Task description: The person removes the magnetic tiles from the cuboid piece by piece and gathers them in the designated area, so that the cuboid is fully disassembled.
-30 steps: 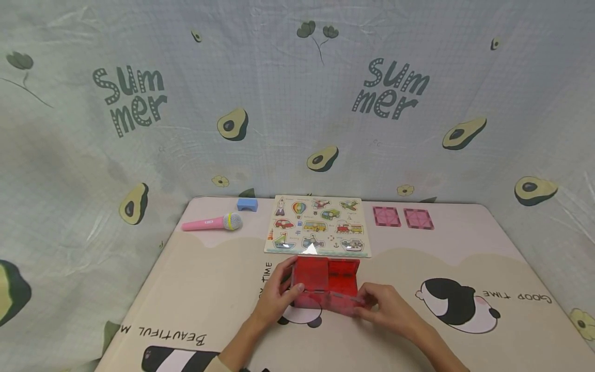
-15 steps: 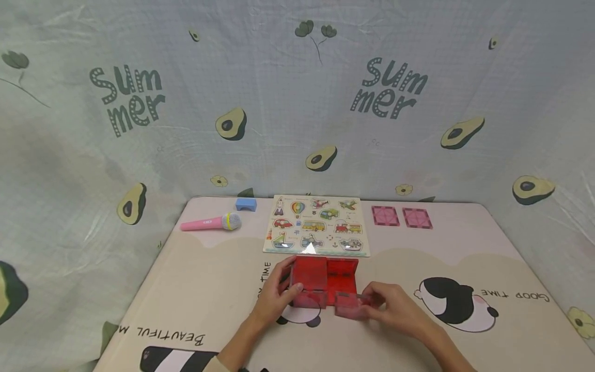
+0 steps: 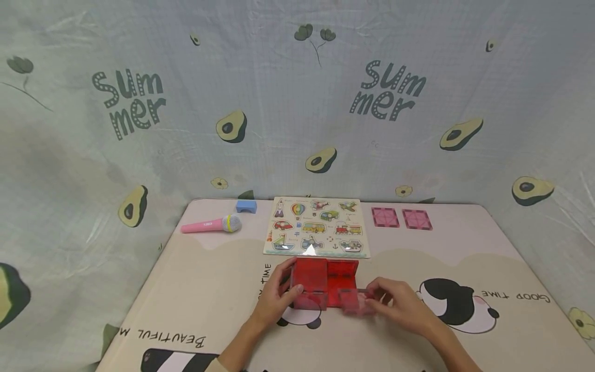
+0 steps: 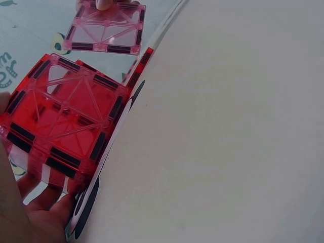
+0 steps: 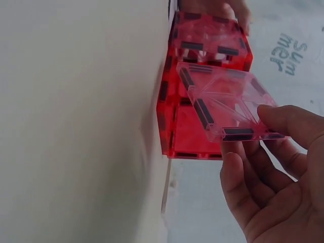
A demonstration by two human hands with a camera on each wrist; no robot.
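Note:
A box-like build of translucent red magnetic tiles (image 3: 311, 274) stands on the table in front of me. Its left part is closed in by tiles; the right part is open at the top and front. My left hand (image 3: 276, 298) grips the left part, thumb at the near top edge and fingers round the left side. My right hand (image 3: 397, 305) pinches one loose square magnetic tile (image 5: 225, 98) by its edge, thumb on one face and fingers behind. That tile is tilted, just in front of the open right part. In the left wrist view it is apart from the build.
A wooden picture puzzle board (image 3: 317, 227) lies right behind the build. Two pink magnetic tiles (image 3: 385, 217) lie flat at the back right. A pink toy microphone (image 3: 211, 225) and a blue arch block (image 3: 246, 206) are at the back left. A printed curtain (image 3: 279, 103) hangs behind the table.
The tile in my right hand has come away from the build's front, shifted slightly right and tilted. My left hand stays on the build's left part.

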